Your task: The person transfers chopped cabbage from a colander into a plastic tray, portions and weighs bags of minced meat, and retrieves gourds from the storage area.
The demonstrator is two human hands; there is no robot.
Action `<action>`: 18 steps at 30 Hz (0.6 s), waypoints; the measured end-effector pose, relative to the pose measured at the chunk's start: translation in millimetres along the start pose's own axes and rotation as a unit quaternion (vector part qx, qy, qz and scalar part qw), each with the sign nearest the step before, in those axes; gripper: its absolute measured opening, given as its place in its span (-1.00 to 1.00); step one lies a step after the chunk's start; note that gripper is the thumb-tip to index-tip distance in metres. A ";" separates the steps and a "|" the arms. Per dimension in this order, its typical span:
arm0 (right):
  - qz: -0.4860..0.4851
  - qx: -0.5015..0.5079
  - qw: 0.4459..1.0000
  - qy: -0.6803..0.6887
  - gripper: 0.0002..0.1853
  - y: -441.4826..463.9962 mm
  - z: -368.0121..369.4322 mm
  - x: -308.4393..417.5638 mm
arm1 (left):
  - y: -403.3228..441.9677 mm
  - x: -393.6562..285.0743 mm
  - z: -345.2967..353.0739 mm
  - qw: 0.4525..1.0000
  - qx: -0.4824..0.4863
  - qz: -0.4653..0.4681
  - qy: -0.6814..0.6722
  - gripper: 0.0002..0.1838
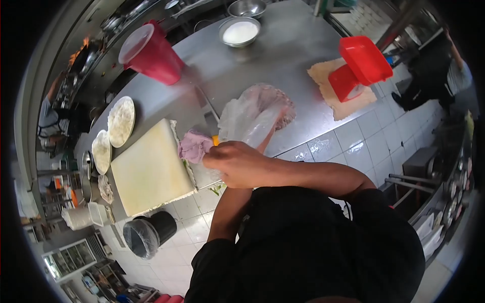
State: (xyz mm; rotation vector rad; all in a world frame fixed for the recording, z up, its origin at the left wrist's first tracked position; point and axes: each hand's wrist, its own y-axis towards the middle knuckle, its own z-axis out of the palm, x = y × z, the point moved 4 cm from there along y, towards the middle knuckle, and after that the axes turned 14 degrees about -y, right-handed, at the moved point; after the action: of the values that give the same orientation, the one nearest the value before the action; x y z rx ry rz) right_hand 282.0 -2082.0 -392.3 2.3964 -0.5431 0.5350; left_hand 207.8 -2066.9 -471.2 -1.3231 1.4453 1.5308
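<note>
My right hand (233,162) reaches across to the left, its fingers closed at a crumpled purple cloth (195,146) at the cutting board's edge. Beside the cloth a small yellow piece (215,140), perhaps a handle, shows near a grey metal part. My left forearm (228,212) passes under the right one, and my left hand is mostly hidden behind it. Just beyond lies a clear plastic bag (245,118) against a pinkish, minced-looking mass (273,96). A blurred reddish strip (275,129) runs along the bag; I cannot make out what it is.
A thick white cutting board (151,171) lies left, by two plates of white food (121,121). Farther back stand a red pitcher (156,55) and a bowl of white stuff (240,33). A red scale (358,68) sits right on cardboard. A bin (164,225) stands below; people work nearby.
</note>
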 end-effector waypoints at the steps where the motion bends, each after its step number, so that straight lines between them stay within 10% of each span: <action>1: -0.004 -0.020 1.000 0.004 -0.74 0.2 -1.6 3.4 | 0.7 -1.0 1.2 1.000 -0.003 0.001 -0.008 -0.22; 11: 0.036 -0.087 0.996 0.001 -0.78 1.4 -31.0 22.3 | 18.5 77.3 7.7 0.997 0.068 0.043 0.007 -0.47; 13: 0.140 -0.157 0.977 -0.019 -0.79 -3.1 -73.5 1.9 | 28.2 55.9 -7.1 0.983 0.140 -0.081 0.091 -0.61; 16: 0.239 -0.278 0.928 -0.064 -0.84 -28.1 -172.7 -46.4 | 28.9 92.1 -26.2 0.985 -0.015 0.124 -0.116 -0.67; 18: 0.312 -0.333 0.882 -0.118 -0.86 -63.9 -200.3 -62.8 | 36.5 56.1 -17.4 0.976 0.172 -0.076 -0.106 -0.62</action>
State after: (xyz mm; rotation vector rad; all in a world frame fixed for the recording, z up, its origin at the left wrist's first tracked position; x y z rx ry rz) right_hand 213.3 -1891.4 -307.9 1.5961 -1.3819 0.2418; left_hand 161.9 -2100.6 -510.5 -1.0056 1.3654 1.2158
